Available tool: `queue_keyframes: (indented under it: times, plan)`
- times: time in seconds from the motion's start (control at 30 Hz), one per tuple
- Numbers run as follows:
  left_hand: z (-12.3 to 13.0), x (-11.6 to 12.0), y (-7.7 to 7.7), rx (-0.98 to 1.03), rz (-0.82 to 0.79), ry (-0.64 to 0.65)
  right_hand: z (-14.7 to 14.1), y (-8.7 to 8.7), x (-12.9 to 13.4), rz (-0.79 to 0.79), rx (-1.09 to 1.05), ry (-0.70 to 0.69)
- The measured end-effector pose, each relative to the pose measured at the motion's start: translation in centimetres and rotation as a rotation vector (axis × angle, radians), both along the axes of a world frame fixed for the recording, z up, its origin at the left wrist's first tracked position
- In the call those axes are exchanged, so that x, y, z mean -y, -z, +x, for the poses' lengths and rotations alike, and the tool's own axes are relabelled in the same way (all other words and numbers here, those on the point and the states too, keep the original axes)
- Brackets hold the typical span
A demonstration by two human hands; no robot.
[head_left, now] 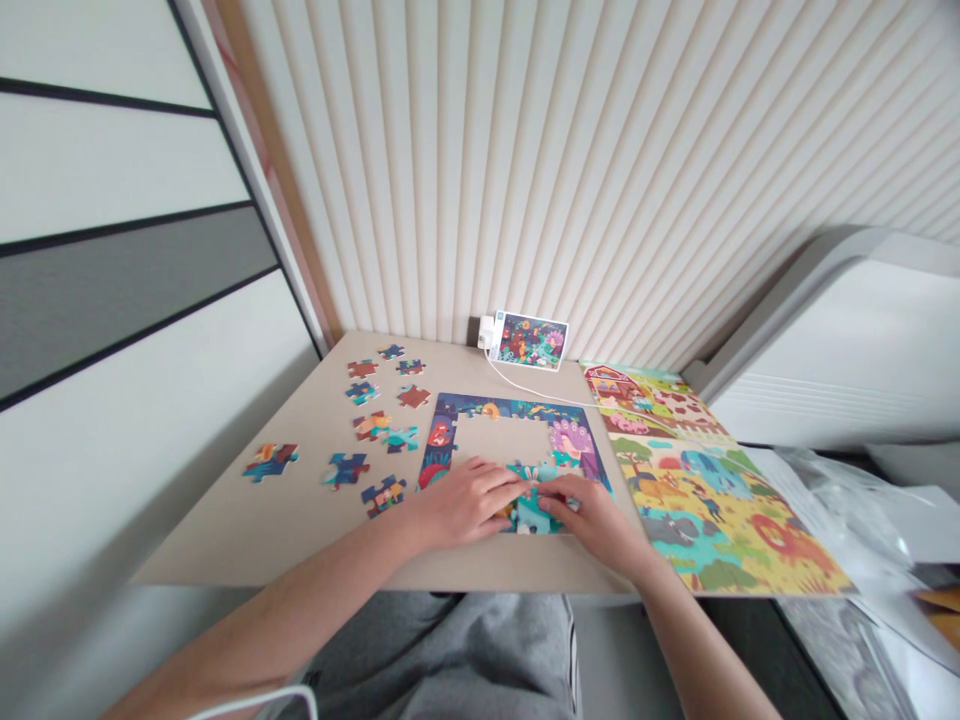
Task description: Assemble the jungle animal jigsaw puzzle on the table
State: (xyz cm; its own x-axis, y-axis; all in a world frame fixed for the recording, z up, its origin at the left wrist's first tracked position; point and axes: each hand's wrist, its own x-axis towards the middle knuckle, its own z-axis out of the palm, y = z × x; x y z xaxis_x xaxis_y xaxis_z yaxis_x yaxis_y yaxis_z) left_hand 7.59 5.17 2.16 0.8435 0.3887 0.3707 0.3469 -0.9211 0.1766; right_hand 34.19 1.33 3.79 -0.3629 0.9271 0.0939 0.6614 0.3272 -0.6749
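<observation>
A partly assembled jigsaw puzzle (517, 408) lies on the table, its border joined around a bare middle. My left hand (476, 498) rests over the lower left part of it, fingers stretched to the right and touching the pieces. From the right, my right hand (589, 508) meets it, with thumb and bent fingers on a teal puzzle piece (531, 515) near the lower edge. The fingertips of both hands nearly touch. Part of the bottom border is hidden under the hands. Loose puzzle pieces (346, 470) lie spread out to the left.
A picture card (531, 342) leans on the pleated wall beside a white charger (486, 332), whose cable (540, 395) runs right across the table. At the right lie a farm puzzle (652, 402) and an animal puzzle (720, 515). The table's front edge (480, 590) is close to my lap.
</observation>
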Motion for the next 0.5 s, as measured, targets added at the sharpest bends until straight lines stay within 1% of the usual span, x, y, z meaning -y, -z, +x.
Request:
queue_keyframes:
  times: [0.03,0.1,0.17,0.23,0.3,0.4,0.5]
  plan:
    - [-0.1,0.0,0.0,-0.004,-0.006,-0.025,1.1,0.2,-0.4,-0.001,-0.015,0.058]
    - [-0.3,-0.1,0.0,-0.007,-0.018,-0.059,3.5,0.7,-1.2,0.009,-0.016,0.223]
    - [-0.4,-0.2,0.2,-0.004,-0.024,-0.061,5.8,1.3,-1.9,0.008,0.022,0.295]
    - [-0.4,-0.3,0.4,0.002,-0.024,-0.05,7.2,1.7,-2.3,0.011,0.056,0.31]
    - [-0.4,-0.3,0.5,0.003,-0.018,-0.038,7.6,2.0,-2.4,0.025,0.085,0.299]
    - [-0.4,-0.3,0.5,-0.012,-0.012,-0.028,7.2,2.2,-2.6,0.07,0.105,0.263]
    - [-0.5,-0.3,0.5,-0.021,-0.002,-0.014,6.6,2.2,-2.9,0.124,0.122,0.198]
